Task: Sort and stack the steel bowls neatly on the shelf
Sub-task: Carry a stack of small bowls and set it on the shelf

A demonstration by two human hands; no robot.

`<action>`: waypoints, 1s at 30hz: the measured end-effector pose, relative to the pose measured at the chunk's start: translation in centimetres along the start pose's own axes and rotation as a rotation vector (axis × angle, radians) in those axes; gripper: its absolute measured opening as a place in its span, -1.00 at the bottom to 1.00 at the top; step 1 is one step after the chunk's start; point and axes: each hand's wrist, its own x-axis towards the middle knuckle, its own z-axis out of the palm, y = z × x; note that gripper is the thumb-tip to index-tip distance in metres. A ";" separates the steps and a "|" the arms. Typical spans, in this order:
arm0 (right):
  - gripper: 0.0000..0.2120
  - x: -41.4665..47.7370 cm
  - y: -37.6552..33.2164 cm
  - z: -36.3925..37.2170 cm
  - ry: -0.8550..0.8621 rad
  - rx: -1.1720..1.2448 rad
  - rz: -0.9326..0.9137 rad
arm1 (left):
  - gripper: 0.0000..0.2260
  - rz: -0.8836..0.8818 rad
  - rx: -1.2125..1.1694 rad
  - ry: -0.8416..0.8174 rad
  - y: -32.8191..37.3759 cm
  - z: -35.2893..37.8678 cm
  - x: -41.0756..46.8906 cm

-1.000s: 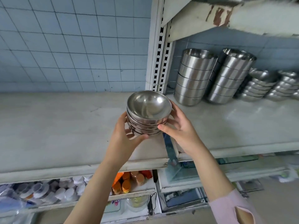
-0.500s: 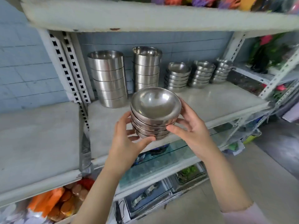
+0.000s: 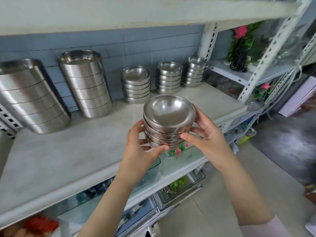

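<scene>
Bowls are in your hands now: a small stack (image 3: 168, 124), held up over the front of the shelf (image 3: 68, 151) and not on it yet. Your left hand (image 3: 136, 151) curls round its left side with the thumb under the bottom bowl. Your right hand (image 3: 206, 142) curls round the right side with the thumb on the front. Keep both holds snug so the bowls do not slide apart. Three short piles (image 3: 136, 84) of bowls that look much the same stand at the back, next to two tall piles (image 3: 85, 82) of big ones. I think your stack belongs with the short piles. Keep it flat, move it back slowly, and set it down in front of them, or on top of one if the size fits. Steel is slippery and loud, so put it down softly and let go only when it sits still. Since half a second ago the view has swung to the right: all the piles now sit farther left and look closer, and the pink flowers (image 3: 241, 40) on the right show more. Your hands hold the stack the same way as then.
</scene>
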 end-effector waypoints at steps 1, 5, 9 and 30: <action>-0.16 0.9 0.4 -0.9 0.004 -0.007 -0.008 | -0.23 -0.008 -0.012 -0.004 -0.1 1.0 1.2; -0.17 4.6 1.9 -4.3 0.015 -0.035 -0.020 | -0.18 -0.013 -0.072 -0.022 -0.6 4.8 6.0; -0.16 7.6 3.7 -7.5 0.034 -0.052 -0.008 | -0.16 -0.009 -0.083 -0.050 -0.5 8.3 9.6; -0.15 22.7 14.0 -25.2 -0.219 -0.051 0.012 | -0.20 -0.152 0.042 0.134 -0.3 27.3 21.6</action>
